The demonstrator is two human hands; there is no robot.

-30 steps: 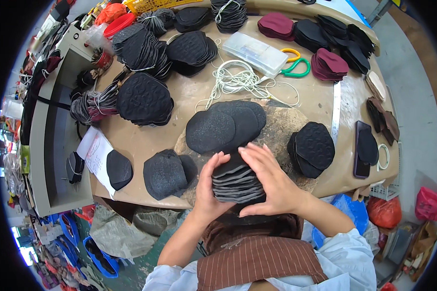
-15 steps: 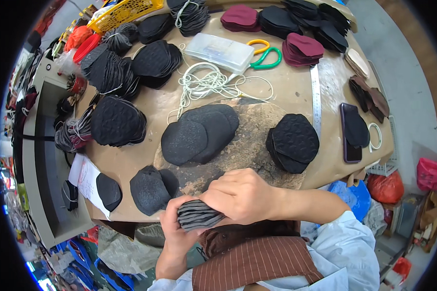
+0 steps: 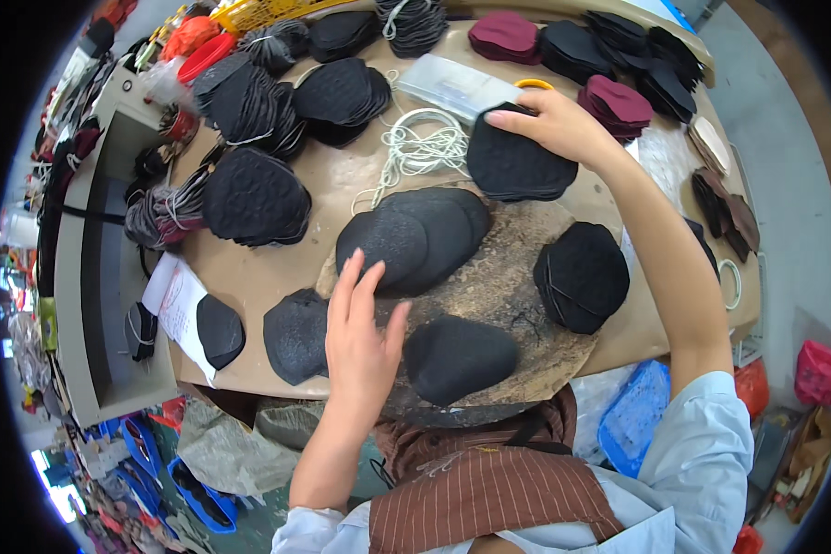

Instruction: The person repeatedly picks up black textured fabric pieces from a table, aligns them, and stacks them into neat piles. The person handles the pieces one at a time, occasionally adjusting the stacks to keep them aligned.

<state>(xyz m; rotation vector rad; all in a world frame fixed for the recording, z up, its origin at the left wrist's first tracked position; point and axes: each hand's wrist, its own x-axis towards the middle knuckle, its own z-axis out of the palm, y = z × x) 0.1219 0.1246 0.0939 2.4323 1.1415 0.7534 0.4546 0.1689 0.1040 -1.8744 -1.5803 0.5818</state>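
Observation:
My right hand (image 3: 563, 127) reaches over the board and grips the upper edge of a stack of black fabric pieces (image 3: 523, 164), fingers on its top. The stack is by the plastic box and the cord; whether it rests on the table I cannot tell. My left hand (image 3: 362, 346) is open, fingers spread, holding nothing. It hovers between a dark rounded piece (image 3: 291, 337) and an oval black piece (image 3: 462, 358) on the worn round board (image 3: 517, 305). Several overlapping black pieces (image 3: 388, 242) lie just beyond its fingertips. Another black stack (image 3: 584, 277) sits at the board's right.
Black stacks (image 3: 257, 196) and tied bundles line the table's left. A clear plastic box (image 3: 457, 85), coiled pale cord (image 3: 425, 143) and scissors with a yellow handle loop (image 3: 533, 84) lie at the back. Maroon stacks (image 3: 616, 106) stand back right. A white paper (image 3: 180, 309) lies front left.
My hands held a bundle together near the front edge; now they are apart. My right hand has a stack farther back, my left has opened. The oval piece on the board has come into sight.

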